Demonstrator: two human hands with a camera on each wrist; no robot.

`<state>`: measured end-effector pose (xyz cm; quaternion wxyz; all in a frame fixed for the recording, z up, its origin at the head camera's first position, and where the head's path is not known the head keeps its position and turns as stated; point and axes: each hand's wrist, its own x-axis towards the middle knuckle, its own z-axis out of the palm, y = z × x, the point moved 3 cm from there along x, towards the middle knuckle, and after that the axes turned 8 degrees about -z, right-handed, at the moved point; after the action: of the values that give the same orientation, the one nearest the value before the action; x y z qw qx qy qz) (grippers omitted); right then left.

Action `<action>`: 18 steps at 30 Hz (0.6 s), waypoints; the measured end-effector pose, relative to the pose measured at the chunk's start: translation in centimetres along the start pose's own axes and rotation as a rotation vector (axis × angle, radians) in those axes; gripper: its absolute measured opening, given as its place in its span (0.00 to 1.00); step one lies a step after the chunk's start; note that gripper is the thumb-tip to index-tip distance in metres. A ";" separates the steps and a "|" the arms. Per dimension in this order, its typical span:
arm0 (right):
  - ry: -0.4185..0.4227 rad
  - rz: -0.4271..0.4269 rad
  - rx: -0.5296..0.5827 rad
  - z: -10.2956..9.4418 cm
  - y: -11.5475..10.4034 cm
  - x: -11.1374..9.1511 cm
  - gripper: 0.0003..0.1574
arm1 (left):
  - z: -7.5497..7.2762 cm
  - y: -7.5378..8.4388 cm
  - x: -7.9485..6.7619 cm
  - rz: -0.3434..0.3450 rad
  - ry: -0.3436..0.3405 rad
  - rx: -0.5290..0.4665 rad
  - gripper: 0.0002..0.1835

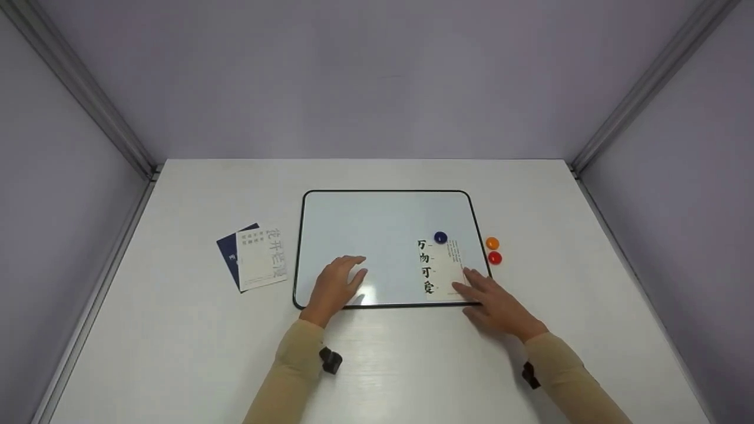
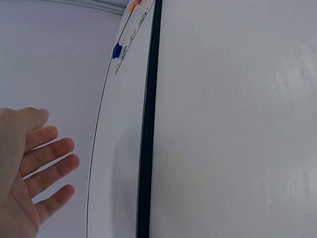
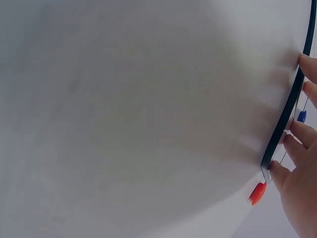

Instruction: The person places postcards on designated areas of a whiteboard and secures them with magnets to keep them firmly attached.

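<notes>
A whiteboard (image 1: 365, 218) with a black frame lies on the table. On its right part is a white card (image 1: 445, 274) with a column of black characters, and a round blue magnet (image 1: 440, 237) sits at the card's top edge. My right hand (image 1: 500, 306) reaches over the board's lower right corner, with spread fingertips at the card's lower right edge. In the right wrist view those fingers (image 3: 280, 173) lie along the black frame. My left hand (image 1: 337, 285) is over the board's lower left part, its fingers relaxed and holding nothing.
An orange magnet (image 1: 492, 243) and a red magnet (image 1: 495, 258) lie just off the board's right side. Left of the board, a white card (image 1: 259, 262) with grey characters overlaps a dark blue card (image 1: 228, 250). Walls stand behind and on both sides.
</notes>
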<state>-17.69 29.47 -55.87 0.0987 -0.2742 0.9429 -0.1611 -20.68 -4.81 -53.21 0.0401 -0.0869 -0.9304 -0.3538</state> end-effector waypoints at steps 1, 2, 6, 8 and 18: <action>0.000 0.000 0.007 0.0 0.0 0.0 0.36 | -0.1 -0.1 0.0 0.005 0.008 0.003 0.16; 0.001 -0.002 0.014 -0.1 0.0 0.0 0.36 | -0.2 -0.2 0.0 0.008 0.016 0.007 0.16; -0.001 0.013 0.038 0.0 -0.1 0.0 0.36 | -0.6 -0.9 0.1 -0.006 0.034 0.022 0.15; -0.001 0.023 0.049 0.0 -0.1 0.0 0.36 | -0.8 -1.2 0.1 -0.028 0.033 0.017 0.15; 0.013 0.049 0.076 0.1 -0.2 -0.1 0.36 | -1.7 -2.4 -0.1 -0.127 0.030 -0.010 0.15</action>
<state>-17.47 29.31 -55.88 0.1070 -0.2463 0.9431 -0.1963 -21.05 -7.71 -53.57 0.0309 -0.0228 -0.9315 -0.3617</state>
